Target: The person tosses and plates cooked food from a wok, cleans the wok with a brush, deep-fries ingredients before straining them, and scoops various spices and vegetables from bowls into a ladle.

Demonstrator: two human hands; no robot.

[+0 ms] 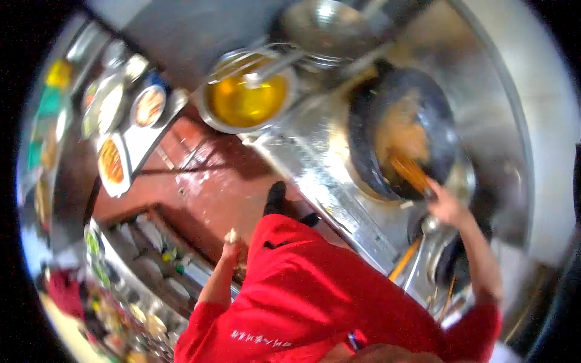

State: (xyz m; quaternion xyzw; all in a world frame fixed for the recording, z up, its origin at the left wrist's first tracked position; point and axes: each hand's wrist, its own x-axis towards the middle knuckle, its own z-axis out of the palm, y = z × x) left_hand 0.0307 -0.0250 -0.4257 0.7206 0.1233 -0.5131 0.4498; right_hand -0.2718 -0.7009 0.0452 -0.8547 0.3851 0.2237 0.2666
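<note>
My right hand [451, 207] is closed around the handle of a bamboo wok brush [409, 172]. The brush's bristle end rests inside a dark wok [433, 100] on the stove, in brownish, murky liquid [402, 130]. My left hand [230, 249] hangs low at my left side over the floor, its fingers curled. Something small and pale shows at the top of that hand, too blurred to name.
A metal basin [209, 112] of yellow oil, with a strainer and ladle across it, stands left of the wok. Another metal wok [327, 27] is behind. Ladles [417, 260] lie at right. Plated food [113, 164] and bowls stand on a left counter; the red floor [206, 181] looks wet.
</note>
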